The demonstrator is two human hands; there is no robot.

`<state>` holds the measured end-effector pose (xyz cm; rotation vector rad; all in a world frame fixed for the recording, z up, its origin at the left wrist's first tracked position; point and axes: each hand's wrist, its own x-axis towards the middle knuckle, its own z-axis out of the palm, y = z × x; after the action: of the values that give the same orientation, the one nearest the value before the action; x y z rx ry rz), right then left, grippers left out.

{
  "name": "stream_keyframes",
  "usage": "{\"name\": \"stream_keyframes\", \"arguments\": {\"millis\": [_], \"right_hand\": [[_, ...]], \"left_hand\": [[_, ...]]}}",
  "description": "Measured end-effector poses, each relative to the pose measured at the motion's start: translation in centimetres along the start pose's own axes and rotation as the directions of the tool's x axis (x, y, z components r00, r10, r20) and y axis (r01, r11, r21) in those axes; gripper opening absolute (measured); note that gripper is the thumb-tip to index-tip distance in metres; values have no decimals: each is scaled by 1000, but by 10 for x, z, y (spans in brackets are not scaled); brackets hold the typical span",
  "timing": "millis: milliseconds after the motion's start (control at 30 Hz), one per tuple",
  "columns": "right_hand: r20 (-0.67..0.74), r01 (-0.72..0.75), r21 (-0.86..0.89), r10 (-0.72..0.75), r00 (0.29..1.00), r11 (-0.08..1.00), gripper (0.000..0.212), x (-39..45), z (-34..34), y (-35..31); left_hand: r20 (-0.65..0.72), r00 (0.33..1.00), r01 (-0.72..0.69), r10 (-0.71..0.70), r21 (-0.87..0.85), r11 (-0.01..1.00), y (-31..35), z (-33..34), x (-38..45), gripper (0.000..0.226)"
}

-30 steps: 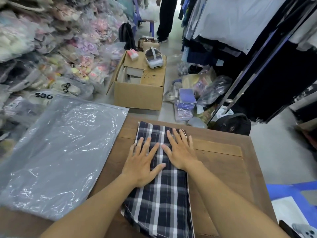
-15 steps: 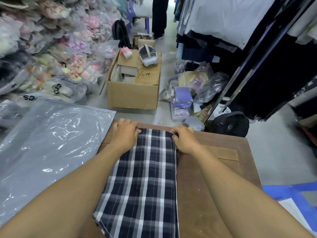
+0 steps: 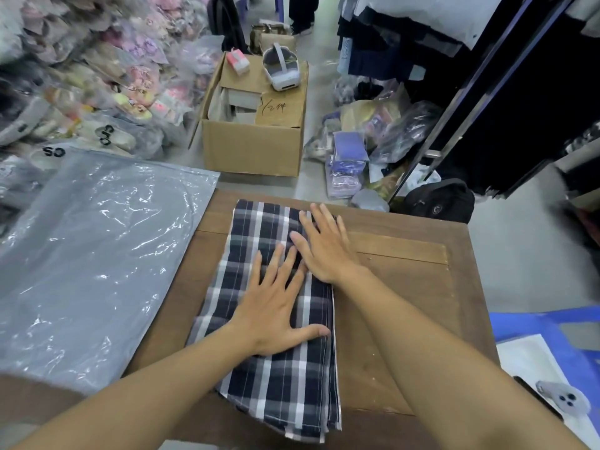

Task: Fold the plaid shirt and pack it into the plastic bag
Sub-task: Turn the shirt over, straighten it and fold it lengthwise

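Observation:
The plaid shirt, navy with white checks, lies folded into a long narrow strip on the wooden table. My left hand rests flat on the strip's middle, fingers spread. My right hand lies flat on the strip's far right part, fingers spread, just beyond the left hand. Neither hand grips the cloth. The plastic bag, clear over grey, lies flat to the left, overlapping the table's left edge.
A cardboard box with a white headset on it stands on the floor beyond the table. Bagged goods pile up at left. Hanging clothes and a rack are at right. A phone lies at lower right.
Both hands left the shirt's far corners and came back toward me. They now press flat on the strip, the left hand nearer than the right.

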<state>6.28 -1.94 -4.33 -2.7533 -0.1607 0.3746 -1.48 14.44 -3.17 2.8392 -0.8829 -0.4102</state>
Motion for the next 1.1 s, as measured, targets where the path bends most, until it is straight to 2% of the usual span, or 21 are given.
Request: {"name": "stream_keyframes", "arguments": {"millis": [67, 133, 267, 333, 433, 500, 567, 667, 733, 800, 867, 933, 1000, 1033, 1100], "right_hand": [[60, -14, -24, 16, 998, 1000, 67, 1, 3, 0], [57, -33, -23, 35, 998, 999, 68, -1, 1, -4], [-179, -83, 46, 90, 980, 995, 68, -34, 2, -23], [-212, -108, 47, 116, 970, 993, 71, -55, 8, -34], [-124, -146, 80, 155, 980, 986, 72, -69, 20, -41], [-77, -142, 59, 147, 986, 988, 70, -70, 29, -41], [-68, -138, -19, 137, 988, 990, 70, -69, 36, -40], [-46, -149, -21, 148, 988, 989, 68, -67, 36, -40], [-139, -188, 108, 202, 970, 976, 62, -67, 31, -43], [-301, -286, 231, 348, 888, 930, 54, -68, 23, -47], [-304, -429, 356, 537, 787, 830, 57, -69, 14, -52], [-161, -533, 488, 671, 724, 691, 64, -67, 6, -53], [-71, -570, 537, 707, 704, 622, 62, -64, 3, -49], [-58, -567, 546, 703, 709, 617, 59, -63, 2, -47], [-43, -544, 584, 692, 721, 603, 52, -61, 1, -41]], "left_hand": [[-1, 1000, 12, -12, 41, 999, -3, 8, 0, 119], [14, 1000, 17, -18, 53, 998, -2, 11, -1, 119], [7, 1000, -16, 16, -23, 1000, -4, 9, 1, 120], [-21, 999, -37, 35, -92, 995, -7, 2, -2, 118], [-76, 993, -99, 92, -105, 989, -6, -7, -33, 105], [5, 991, -131, 132, -73, 989, -5, -3, -64, 105], [82, 990, -113, 114, -12, 994, -6, 9, -83, 108], [99, 991, -92, 87, 46, 995, -8, 25, -85, 109], [116, 990, -89, 83, 45, 995, -7, 22, -82, 110], [47, 995, -86, 86, -6, 996, -11, 12, -74, 101], [-134, 991, 8, -15, -53, 999, -25, 2, -61, 84], [-281, 915, 260, -290, -141, 955, -40, -8, -44, 68], [-238, 788, 466, -567, -370, 804, -53, -18, -30, 56], [-164, 745, 516, -647, -473, 714, -58, -22, -24, 51], [-45, 711, 554, -702, -578, 599, -61, -28, -15, 44]]}}
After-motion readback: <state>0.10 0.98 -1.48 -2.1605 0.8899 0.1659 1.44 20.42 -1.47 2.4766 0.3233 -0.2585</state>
